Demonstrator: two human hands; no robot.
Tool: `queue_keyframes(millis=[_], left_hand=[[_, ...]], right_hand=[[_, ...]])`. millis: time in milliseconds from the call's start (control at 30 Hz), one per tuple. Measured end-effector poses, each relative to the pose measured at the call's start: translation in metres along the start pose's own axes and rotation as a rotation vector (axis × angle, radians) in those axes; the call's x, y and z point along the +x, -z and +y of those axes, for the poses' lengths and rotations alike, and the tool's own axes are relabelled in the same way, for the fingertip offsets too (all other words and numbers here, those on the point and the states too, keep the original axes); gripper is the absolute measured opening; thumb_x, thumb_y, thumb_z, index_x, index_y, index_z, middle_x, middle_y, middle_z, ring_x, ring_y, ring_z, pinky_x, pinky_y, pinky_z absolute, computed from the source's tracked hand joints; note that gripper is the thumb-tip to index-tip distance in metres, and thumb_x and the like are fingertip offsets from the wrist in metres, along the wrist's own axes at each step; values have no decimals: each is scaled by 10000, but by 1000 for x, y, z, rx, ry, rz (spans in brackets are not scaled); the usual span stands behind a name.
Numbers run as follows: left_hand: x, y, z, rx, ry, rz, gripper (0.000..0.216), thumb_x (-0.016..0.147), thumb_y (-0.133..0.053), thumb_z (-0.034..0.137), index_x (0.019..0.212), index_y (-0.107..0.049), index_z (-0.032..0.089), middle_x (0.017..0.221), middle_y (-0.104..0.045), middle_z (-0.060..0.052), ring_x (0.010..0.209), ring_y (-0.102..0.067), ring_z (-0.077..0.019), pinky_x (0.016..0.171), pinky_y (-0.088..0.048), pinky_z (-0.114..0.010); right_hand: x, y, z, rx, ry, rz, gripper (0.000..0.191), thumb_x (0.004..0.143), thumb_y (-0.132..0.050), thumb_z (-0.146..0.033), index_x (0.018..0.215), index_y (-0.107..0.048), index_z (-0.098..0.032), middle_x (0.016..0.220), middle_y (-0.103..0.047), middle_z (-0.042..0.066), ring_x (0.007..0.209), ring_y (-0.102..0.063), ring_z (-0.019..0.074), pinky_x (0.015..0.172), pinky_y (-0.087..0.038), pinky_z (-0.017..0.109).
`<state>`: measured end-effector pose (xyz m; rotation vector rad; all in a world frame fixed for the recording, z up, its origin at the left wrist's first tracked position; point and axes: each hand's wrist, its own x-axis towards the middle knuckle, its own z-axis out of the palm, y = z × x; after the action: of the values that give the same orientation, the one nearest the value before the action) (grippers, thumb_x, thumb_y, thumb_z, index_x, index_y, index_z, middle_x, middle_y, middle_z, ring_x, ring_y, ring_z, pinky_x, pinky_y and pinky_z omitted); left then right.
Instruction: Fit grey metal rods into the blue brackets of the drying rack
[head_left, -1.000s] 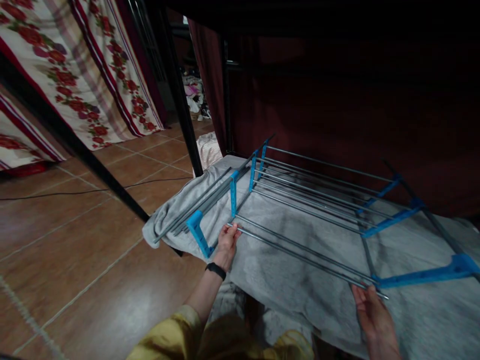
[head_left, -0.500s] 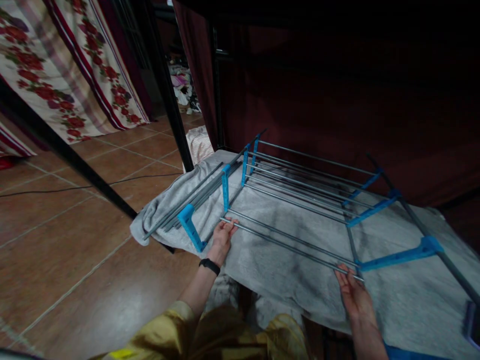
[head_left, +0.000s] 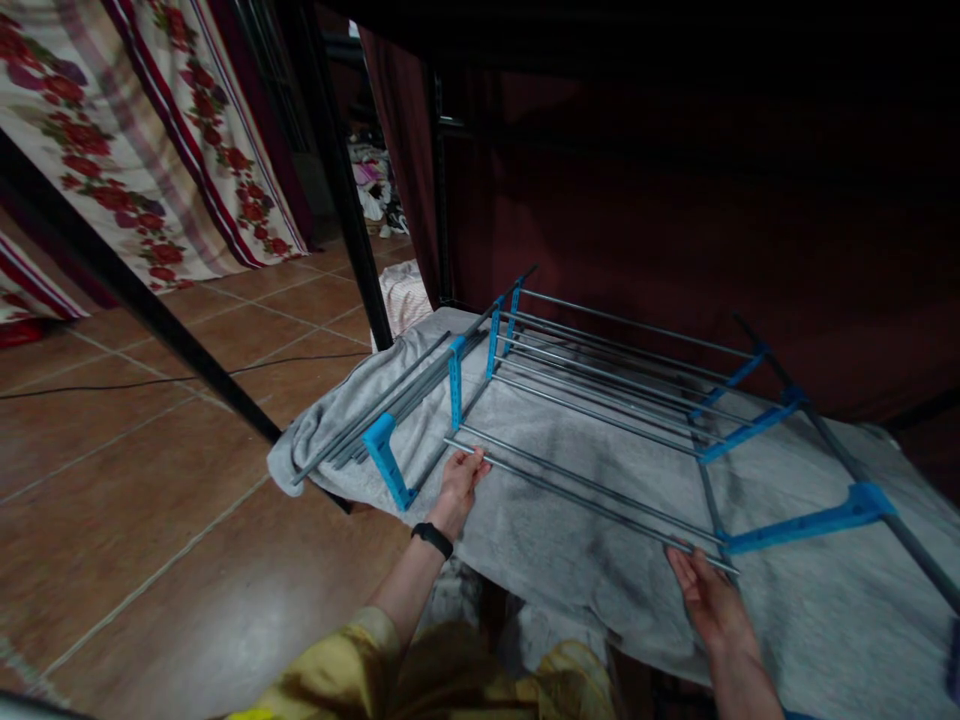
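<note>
Already, several bars (head_left: 600, 408) spanned the blue-bracketed rack (head_left: 757, 432) on the grey blanket (head_left: 540, 560). 1 metal rod (head_left: 570, 497), seemingly not yet fitted, was pinched near its ends by the left hand (head_left: 460, 488) and right hand (head_left: 707, 595), at the rack's near side. Loose rods (head_left: 409, 398) lay leftward, apparently unused.

The bare left hand (head_left: 463, 487) covered a short stretch of the slim grey metal rod (head_left: 585, 503). Behind the bare right hand (head_left: 705, 592), the forearm (head_left: 742, 675) was cut off by the bottom edge. The long dark-grey metal pole (head_left: 924, 562) and a dark purple object (head_left: 953, 660), too little shown to identify, ran out at the right. The distant pale-and-pink heap (head_left: 370, 202) was too small to identify.
</note>
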<state>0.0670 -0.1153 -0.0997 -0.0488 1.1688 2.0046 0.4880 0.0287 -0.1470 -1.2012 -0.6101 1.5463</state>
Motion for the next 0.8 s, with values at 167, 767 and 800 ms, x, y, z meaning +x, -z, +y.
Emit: queue_keyframes(millis=[167,767,800], left_hand=[[-4,-6,-3,10,19,-28,257,707,-881,149,800,-642,162,746,-699,-15,695,-694,-120,745,-601,-251],[-4,-16,-13,39,46,-29,223,750,-835,104,834,-638,166,779,-707,-38,726,-707,-138,728,-589,-249],[-3,-16,-14,45,40,-18,228,746,-840,108,826,-635,169,761,-696,-27,710,-697,-129,723,-585,-244]], right_hand=[[1,0,4,-45,-13,63,192,721,-818,-318,750,-653,-224,753,-671,-5,771,-700,151,868,-632,320],[-8,-8,10,42,-22,20,175,667,-806,-160,783,-687,-215,895,-742,9,906,-734,161,914,-616,317],[-8,-8,11,54,-28,15,181,664,-811,-156,785,-689,-213,898,-742,9,914,-734,161,917,-615,315]])
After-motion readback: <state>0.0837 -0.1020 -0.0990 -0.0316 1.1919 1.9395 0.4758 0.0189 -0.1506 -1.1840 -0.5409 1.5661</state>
